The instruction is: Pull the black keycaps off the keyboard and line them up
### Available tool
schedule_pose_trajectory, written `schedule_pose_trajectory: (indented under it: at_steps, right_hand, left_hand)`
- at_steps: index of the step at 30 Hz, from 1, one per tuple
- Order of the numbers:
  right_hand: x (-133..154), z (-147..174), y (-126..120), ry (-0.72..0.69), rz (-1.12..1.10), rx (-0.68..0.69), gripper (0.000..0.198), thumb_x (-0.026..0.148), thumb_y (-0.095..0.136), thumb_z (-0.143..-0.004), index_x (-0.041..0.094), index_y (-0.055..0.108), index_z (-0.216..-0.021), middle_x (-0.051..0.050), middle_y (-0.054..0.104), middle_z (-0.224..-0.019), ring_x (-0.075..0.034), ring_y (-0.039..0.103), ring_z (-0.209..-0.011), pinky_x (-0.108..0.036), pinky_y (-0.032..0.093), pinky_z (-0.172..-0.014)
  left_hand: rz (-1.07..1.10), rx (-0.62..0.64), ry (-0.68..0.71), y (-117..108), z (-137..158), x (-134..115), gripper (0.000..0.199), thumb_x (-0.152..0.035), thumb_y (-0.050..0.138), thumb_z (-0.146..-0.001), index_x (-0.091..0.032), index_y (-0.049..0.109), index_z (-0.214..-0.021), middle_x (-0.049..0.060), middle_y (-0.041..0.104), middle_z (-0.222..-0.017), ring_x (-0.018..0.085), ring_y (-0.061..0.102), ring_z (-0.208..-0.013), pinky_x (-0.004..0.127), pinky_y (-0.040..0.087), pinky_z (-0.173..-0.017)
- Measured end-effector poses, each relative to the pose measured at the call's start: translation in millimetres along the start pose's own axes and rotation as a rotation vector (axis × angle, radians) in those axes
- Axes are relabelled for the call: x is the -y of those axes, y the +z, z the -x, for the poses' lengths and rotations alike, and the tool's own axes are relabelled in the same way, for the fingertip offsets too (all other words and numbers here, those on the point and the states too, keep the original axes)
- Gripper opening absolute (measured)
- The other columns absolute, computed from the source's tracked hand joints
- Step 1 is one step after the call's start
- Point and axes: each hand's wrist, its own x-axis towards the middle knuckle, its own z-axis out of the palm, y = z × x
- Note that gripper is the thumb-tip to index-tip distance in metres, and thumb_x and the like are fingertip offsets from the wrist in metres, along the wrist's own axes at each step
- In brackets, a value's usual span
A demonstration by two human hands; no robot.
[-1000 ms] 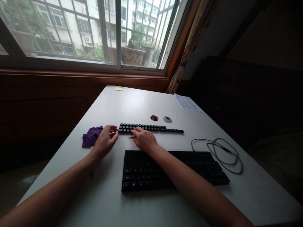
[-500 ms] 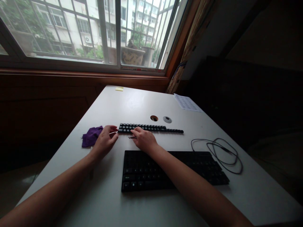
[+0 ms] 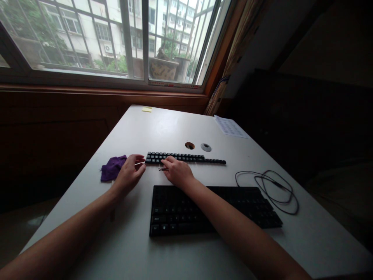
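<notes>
Rows of loose black keycaps are lined up on the white table. At their left end is my left hand, its thumb and fingers apart and nothing visible between them; the fingertips are at or very near the end keycaps. My right hand is closed around thin dark tweezers, whose tips point left just in front of the rows. Its fingers cover part of the front row. Below lies a black keyboard, partly hidden under my right forearm.
A crumpled purple cloth lies beside my left hand. The keyboard's coiled cable is at the right. Farther back are a round table hole, its grey cover, printed paper and yellow sticky notes.
</notes>
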Motion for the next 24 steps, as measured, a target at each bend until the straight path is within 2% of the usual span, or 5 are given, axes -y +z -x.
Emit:
schedule_pose_trajectory:
  at_steps: [24]
  right_hand:
    - [-2.0, -0.9, 3.5, -0.014, 0.007, -0.02, 0.046, 0.033, 0.049, -0.091, 0.026, 0.05, -0.137, -0.006, 0.055, -0.134, -0.023, 0.065, -0.102, -0.034, 0.054, -0.083]
  left_hand:
    - [-0.022, -0.005, 0.008, 0.1, 0.3, -1.1, 0.031, -0.034, 0.058, -0.083, -0.017, 0.056, -0.108, 0.01, 0.064, -0.106, 0.025, 0.065, -0.102, 0.044, 0.056, -0.089]
